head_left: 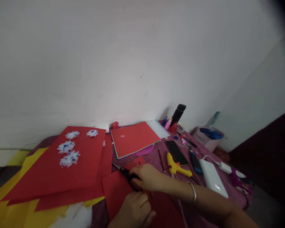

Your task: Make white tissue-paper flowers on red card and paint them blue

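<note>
Black-handled scissors [125, 173] sit clasped in your right hand [146, 178]; your left hand [133, 209] curls on the red sheet [115, 190] just below, its pinch impossible to tell; a slipping sheet could turn the blades [116, 165] astray; rightward, your forearm [180, 190] could knock the yellow glue gun [177, 167].

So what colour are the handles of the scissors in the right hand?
The scissor handles are black, best seen in the head view.

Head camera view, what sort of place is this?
Probably an indoor craft workspace, perhaps at home: there are scissors in the right hand, red paper and a yellow glue gun.
</note>
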A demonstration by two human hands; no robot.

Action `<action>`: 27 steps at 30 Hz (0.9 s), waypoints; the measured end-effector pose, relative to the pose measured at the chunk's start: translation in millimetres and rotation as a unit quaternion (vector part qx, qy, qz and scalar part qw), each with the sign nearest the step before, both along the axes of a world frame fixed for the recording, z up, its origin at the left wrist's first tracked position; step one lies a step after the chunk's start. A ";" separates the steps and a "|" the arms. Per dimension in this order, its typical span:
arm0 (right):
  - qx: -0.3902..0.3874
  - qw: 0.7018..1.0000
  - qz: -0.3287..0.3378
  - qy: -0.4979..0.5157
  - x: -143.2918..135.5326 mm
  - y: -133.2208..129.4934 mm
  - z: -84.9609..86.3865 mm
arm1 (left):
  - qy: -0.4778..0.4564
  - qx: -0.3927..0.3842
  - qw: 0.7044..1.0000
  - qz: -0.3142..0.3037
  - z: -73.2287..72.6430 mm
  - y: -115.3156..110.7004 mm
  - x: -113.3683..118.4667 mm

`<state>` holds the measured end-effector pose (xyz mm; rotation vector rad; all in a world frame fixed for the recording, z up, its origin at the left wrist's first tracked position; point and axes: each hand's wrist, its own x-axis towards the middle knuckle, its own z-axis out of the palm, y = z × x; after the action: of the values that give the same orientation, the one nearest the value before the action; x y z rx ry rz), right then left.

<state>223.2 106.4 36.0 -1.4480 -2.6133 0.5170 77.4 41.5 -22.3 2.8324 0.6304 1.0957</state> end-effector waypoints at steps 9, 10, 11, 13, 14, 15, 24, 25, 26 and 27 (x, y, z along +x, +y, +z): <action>0.080 0.991 0.006 -0.105 68.9 116.7 8.3 | 0.009 0.014 1.000 0.018 -4.5 -1.3 6.5; 0.074 0.990 0.017 -0.117 72.5 126.7 5.1 | 0.020 0.004 1.000 0.023 -4.6 -1.2 7.2; 0.066 0.989 0.027 -0.127 75.0 134.8 1.8 | 0.030 -0.005 0.999 0.029 -4.2 -1.0 7.5; 0.051 0.987 0.045 -0.143 77.5 146.3 -4.1 | 0.049 -0.019 0.998 0.034 -2.7 -0.6 7.4; 0.045 0.986 0.052 -0.149 78.0 150.2 -6.3 | 0.057 -0.027 0.997 0.034 -1.6 -0.3 7.0; 0.041 0.986 0.058 -0.153 78.4 153.3 -7.8 | 0.066 -0.036 0.997 0.034 -0.4 -0.1 6.6; 0.016 0.984 0.091 -0.153 85.1 169.3 -7.3 | 0.093 -0.083 0.992 0.026 -2.2 1.1 6.3; 0.015 0.984 0.094 -0.152 85.9 170.5 -7.1 | 0.093 -0.084 0.992 0.028 -2.6 1.1 6.5; 0.015 0.984 0.097 -0.151 86.4 171.4 -7.0 | 0.092 -0.085 0.992 0.030 -2.7 1.0 6.7; 0.015 0.984 0.098 -0.150 86.7 171.9 -7.0 | 0.092 -0.086 0.992 0.031 -2.6 1.0 6.9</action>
<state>309.9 278.3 29.0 -1.3612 -3.0043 0.2940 84.3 42.5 -24.9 2.7998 0.7876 0.7510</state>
